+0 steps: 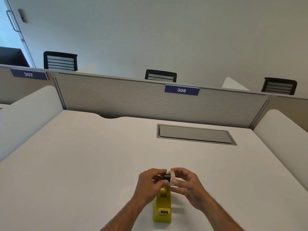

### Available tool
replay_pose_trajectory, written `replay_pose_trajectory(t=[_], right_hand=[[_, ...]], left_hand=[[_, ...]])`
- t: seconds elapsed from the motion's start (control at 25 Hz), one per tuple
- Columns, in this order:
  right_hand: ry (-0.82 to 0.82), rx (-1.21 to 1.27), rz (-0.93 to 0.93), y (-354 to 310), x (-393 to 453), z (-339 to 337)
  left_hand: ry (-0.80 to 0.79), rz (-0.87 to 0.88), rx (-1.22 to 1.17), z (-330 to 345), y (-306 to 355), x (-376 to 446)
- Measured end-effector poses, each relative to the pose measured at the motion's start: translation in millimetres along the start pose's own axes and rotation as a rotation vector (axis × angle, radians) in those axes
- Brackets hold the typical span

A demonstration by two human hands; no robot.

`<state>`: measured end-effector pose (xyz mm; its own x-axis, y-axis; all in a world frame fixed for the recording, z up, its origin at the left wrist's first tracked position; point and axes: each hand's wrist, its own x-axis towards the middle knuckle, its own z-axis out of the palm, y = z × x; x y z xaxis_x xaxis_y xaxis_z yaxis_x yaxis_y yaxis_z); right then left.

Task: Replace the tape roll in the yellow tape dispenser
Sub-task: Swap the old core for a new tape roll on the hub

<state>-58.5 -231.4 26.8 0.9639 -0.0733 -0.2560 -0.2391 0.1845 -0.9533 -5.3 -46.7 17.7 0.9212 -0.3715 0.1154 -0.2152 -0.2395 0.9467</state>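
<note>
The yellow tape dispenser [162, 207] sits on the pale bench [83, 164] near its front edge. Just above it, the left hand [150, 184] pinches a black spool [167, 177] while the right hand [186, 185] grips the whitish tape roll [172, 178] seated on that spool.

Dispenser [162, 208] on desk [83, 164], near edge; hatch [195, 134] behind it; partition [133, 95] behind desk.

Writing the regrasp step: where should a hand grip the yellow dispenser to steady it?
Probably the yellow dispenser by its long flat side walls, pinched from above near the middle. It stands upright on the desk, unheld; both hands are above its far end, on spool and roll.
</note>
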Motion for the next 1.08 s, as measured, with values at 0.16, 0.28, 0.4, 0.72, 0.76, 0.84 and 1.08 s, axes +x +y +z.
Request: replay_pose_trajectory(t=[0.16, 0.28, 0.4, 0.72, 0.76, 0.84, 1.08], right_hand=[[-0.012, 0.039, -0.009, 0.2, -1.3, 0.2], [-0.024, 0.067, -0.013, 1.9, -1.8, 2.2], [0.013, 0.071, -0.018, 2.1, -1.8, 2.3], [0.108, -0.069, -0.123, -1.7, -3.0, 10.0], [0.106, -0.051, -0.127, -2.5, -2.9, 10.7], [0.079, -0.037, -0.117, -3.2, -1.5, 10.6], [0.108, 0.008, -0.03, 0.7, -0.2, 18.0]], left_hand=[[-0.003, 0.007, -0.03, -1.5, 3.3, -1.0], [0.007, 0.027, -0.042, 0.3, 4.9, -3.0], [0.02, 0.037, -0.039, 2.2, 4.7, -3.4], [-0.014, -0.04, -0.129, 7.1, 8.4, -6.5], [0.003, -0.049, -0.14, 7.2, 8.4, -5.9], [0.048, -0.073, -0.162, 6.7, 8.5, -5.1], [0.089, -0.128, -0.167, 8.1, 8.9, -2.7]])
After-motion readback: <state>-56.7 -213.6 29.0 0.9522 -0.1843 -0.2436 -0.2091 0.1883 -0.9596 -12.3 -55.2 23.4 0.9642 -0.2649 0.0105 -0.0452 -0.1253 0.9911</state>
